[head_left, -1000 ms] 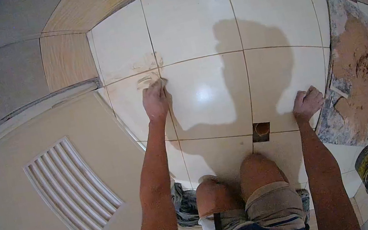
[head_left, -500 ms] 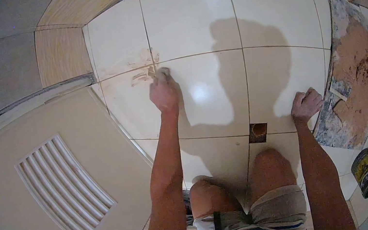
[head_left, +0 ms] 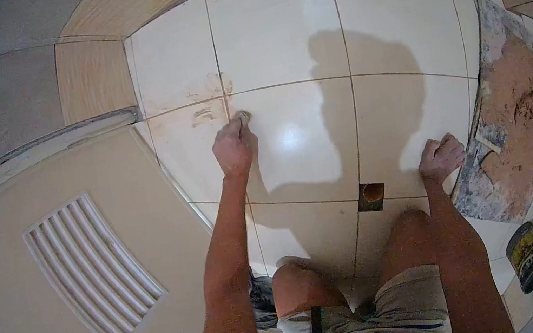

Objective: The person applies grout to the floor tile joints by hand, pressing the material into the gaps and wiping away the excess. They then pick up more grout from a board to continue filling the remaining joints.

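Note:
My left hand [head_left: 235, 149] is closed at the floor tiles [head_left: 278, 29], just right of a vertical joint. A small greyish thing [head_left: 245, 117] shows at its fingertips; its kind cannot be made out. Brownish grout smears [head_left: 204, 115] lie on the tiles beside and beyond that hand, near where two joints cross. My right hand [head_left: 442, 157] rests on the floor as a loose fist, with nothing visible in it. Close to its right lies a worn, grey-stained board [head_left: 477, 190] carrying a spread of brownish grout powder or paste [head_left: 516, 87]. A pale flat piece [head_left: 488, 143] sits on the board.
A square drain opening [head_left: 371, 196] lies in the floor ahead of my knees. At the lower right a dark tub with a yellow label [head_left: 530, 255] leans near the wall. A door with a white louvred vent [head_left: 96, 271] fills the left, and wood-look tiles [head_left: 96, 79] line the edges.
My left hand has drawn back toward me, away from the joint crossing, uncovering more of the smears. My right hand stays on the floor beside the board. The view has shifted slightly.

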`<move>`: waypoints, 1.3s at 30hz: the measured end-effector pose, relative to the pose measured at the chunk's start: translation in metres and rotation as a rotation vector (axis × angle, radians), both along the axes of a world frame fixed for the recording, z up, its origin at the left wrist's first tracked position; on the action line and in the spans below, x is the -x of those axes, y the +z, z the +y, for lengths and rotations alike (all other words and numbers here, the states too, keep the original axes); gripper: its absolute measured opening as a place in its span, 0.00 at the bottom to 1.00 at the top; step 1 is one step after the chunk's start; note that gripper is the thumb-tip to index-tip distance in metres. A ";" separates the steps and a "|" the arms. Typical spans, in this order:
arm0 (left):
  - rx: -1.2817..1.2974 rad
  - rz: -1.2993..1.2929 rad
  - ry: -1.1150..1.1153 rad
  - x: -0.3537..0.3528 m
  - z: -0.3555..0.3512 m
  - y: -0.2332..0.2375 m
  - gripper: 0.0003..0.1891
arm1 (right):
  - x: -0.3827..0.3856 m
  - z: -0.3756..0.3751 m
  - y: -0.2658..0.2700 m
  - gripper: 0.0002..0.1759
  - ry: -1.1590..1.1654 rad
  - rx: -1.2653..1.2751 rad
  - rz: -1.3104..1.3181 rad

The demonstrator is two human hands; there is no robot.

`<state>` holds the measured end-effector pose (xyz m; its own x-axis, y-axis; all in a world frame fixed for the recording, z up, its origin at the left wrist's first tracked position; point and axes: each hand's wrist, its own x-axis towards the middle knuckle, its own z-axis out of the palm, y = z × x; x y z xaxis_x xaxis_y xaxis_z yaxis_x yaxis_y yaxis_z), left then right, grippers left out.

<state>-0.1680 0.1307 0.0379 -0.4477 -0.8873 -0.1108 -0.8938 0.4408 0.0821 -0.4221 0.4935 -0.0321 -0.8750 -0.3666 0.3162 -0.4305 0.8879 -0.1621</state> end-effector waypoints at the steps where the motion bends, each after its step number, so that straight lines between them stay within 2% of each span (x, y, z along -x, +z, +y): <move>1: -0.096 0.187 -0.090 -0.013 -0.005 0.002 0.11 | 0.001 0.000 -0.001 0.16 0.005 0.010 -0.003; 2: -0.191 0.374 -0.182 -0.026 -0.015 0.005 0.13 | 0.001 0.000 -0.005 0.16 0.005 0.021 -0.003; 3: -0.215 0.192 -0.136 -0.031 -0.035 0.011 0.12 | 0.002 0.003 -0.009 0.16 0.008 0.002 -0.014; 5: -0.042 0.267 -0.069 -0.039 -0.076 -0.002 0.11 | 0.001 0.005 -0.008 0.17 0.005 -0.025 -0.021; 6: -0.049 0.267 -0.066 -0.030 -0.082 -0.006 0.11 | -0.001 -0.001 0.000 0.17 -0.026 -0.017 -0.036; 8: -0.186 0.429 -0.148 -0.011 -0.089 -0.005 0.12 | -0.002 -0.004 0.001 0.17 -0.054 -0.006 -0.047; 9: -0.190 0.431 -0.145 -0.011 -0.079 -0.011 0.12 | -0.001 -0.002 -0.002 0.17 -0.039 0.002 -0.036; 11: -0.005 0.126 -0.303 -0.017 -0.046 -0.015 0.12 | 0.001 0.002 -0.005 0.17 -0.017 0.009 -0.025; 12: -0.130 0.176 -0.271 -0.020 -0.034 -0.006 0.16 | 0.001 0.002 -0.005 0.17 -0.008 -0.001 -0.017; 13: -0.125 0.175 -0.268 -0.030 -0.027 0.000 0.16 | 0.001 0.002 -0.004 0.17 0.002 -0.010 -0.012; 15: -0.256 0.377 -0.403 -0.047 -0.026 0.010 0.15 | 0.001 0.001 -0.005 0.17 -0.011 -0.014 -0.012; 17: -0.177 0.285 -0.081 -0.095 -0.063 -0.016 0.14 | 0.002 0.002 -0.008 0.18 -0.029 -0.023 -0.005; 19: 0.098 0.380 0.294 -0.088 -0.089 -0.006 0.13 | 0.003 0.006 -0.008 0.18 0.022 -0.031 -0.025; 20: 0.090 0.385 0.296 -0.083 -0.100 -0.010 0.13 | 0.004 0.005 -0.008 0.18 0.023 -0.039 -0.019; 22: 0.111 0.052 0.393 -0.077 -0.116 -0.022 0.16 | 0.003 -0.001 -0.003 0.14 0.056 0.052 0.028; 23: 0.277 0.174 0.098 -0.071 -0.102 -0.039 0.17 | 0.001 0.003 -0.002 0.14 0.057 0.040 0.023; 25: 0.169 0.080 0.092 -0.054 -0.067 -0.061 0.15 | -0.001 -0.001 -0.001 0.18 -0.043 -0.059 -0.073; 26: 0.136 0.035 0.069 -0.036 -0.044 -0.052 0.15 | -0.001 -0.001 -0.006 0.18 -0.039 -0.048 -0.078; 27: 0.045 0.307 -0.004 -0.011 -0.017 -0.022 0.15 | 0.001 0.005 -0.013 0.18 -0.002 -0.056 -0.020; 29: -0.008 0.310 -0.077 -0.012 -0.026 -0.018 0.15 | 0.003 0.006 -0.017 0.18 0.034 -0.064 0.048; 31: 0.092 0.300 0.082 -0.051 -0.088 -0.049 0.15 | 0.002 0.007 -0.014 0.17 0.001 -0.064 -0.006; 33: 0.147 0.229 0.376 -0.052 -0.135 -0.033 0.14 | 0.000 0.003 -0.008 0.16 -0.015 -0.052 -0.010; 36: 0.246 0.279 0.277 -0.041 -0.150 -0.060 0.15 | 0.001 0.000 -0.002 0.17 -0.026 -0.040 -0.015; 37: 0.272 0.090 0.164 -0.013 -0.121 -0.048 0.16 | 0.000 -0.003 -0.001 0.17 -0.031 -0.044 -0.016; 38: 0.243 0.170 0.115 -0.003 -0.106 -0.062 0.17 | 0.001 -0.003 -0.002 0.17 -0.028 -0.040 -0.021; 39: 0.249 0.277 -0.022 0.016 -0.076 -0.050 0.16 | 0.002 -0.002 -0.003 0.17 -0.023 -0.066 -0.004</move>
<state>-0.1841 0.0552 -0.0122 -0.4496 -0.8615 0.2359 -0.8428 0.4966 0.2075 -0.4240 0.4912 -0.0352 -0.8844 -0.3667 0.2886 -0.4098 0.9062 -0.1041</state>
